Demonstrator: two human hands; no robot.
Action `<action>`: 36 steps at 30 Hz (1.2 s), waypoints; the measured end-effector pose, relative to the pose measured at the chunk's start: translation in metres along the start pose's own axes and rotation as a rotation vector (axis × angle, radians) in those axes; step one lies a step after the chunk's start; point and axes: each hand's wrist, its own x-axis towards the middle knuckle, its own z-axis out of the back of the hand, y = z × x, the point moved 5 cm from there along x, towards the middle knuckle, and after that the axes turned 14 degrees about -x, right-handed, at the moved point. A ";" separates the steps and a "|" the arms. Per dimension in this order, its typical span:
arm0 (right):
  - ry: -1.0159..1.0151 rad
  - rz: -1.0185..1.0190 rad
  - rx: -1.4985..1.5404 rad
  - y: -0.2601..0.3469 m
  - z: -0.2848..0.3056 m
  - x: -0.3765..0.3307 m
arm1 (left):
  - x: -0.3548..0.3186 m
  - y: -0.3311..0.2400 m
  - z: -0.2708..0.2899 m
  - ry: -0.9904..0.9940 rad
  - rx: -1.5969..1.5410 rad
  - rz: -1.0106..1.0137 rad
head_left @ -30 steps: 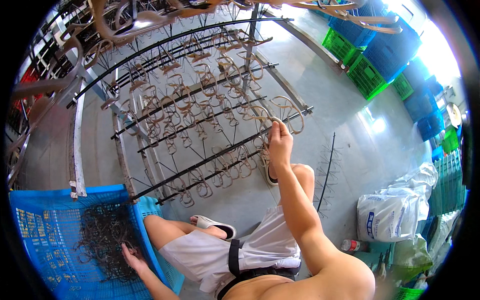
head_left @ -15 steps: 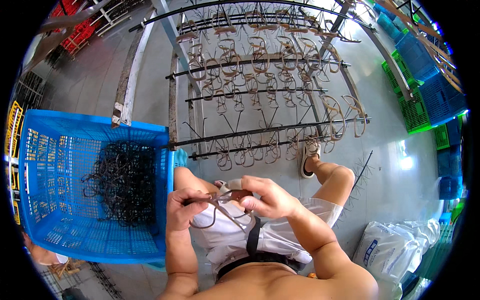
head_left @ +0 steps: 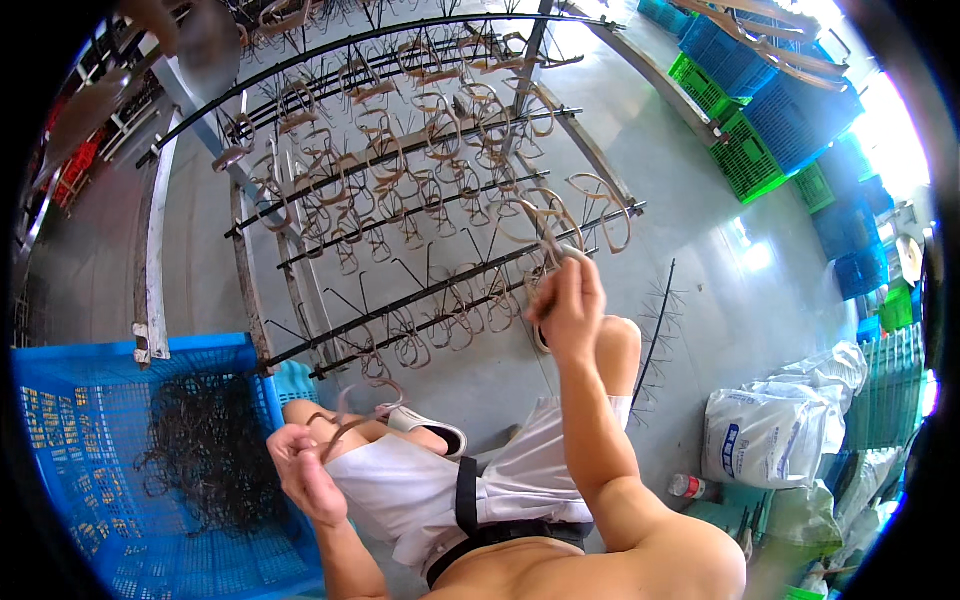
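My left hand (head_left: 308, 472) is closed on a thin brown looped piece (head_left: 352, 420), shaped much like an eyeglass frame, above my left thigh. My right hand (head_left: 570, 305) reaches forward to the rack's near black bar (head_left: 480, 268), close to its right end. Its fingers are closed on the lower part of another brown looped piece (head_left: 540, 222); whether that piece rests on a hook is hidden by the hand. Several similar brown loops hang from hooks along the bars. A blue basket (head_left: 190, 345) at my left holds a dark tangle of thin curved pieces (head_left: 205, 450).
The metal rack's leg (head_left: 150, 260) stands just beyond the basket. A loose black hooked bar (head_left: 655, 335) lies on the floor to the right. White sacks (head_left: 770, 430) and a plastic bottle (head_left: 690, 487) are at lower right. Green and blue crates (head_left: 750, 150) line the far right.
My hands have parted: the right moved forward to the rack's bar, the left stayed low with a brown piece. The whole view has shifted, so the rack and basket appear further left.
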 end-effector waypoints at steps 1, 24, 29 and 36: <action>-0.035 0.013 -0.079 -0.008 -0.008 0.005 | -0.001 -0.005 -0.006 0.084 0.264 -0.079; -0.092 -0.142 0.158 -0.049 -0.040 0.022 | -0.061 0.073 0.122 -0.421 -0.074 0.641; -0.140 -0.151 0.137 -0.047 -0.042 0.016 | -0.056 0.082 0.115 -0.297 -0.105 0.614; -0.039 -0.065 0.005 -0.047 -0.046 0.011 | -0.051 0.078 0.096 -0.277 -0.194 0.618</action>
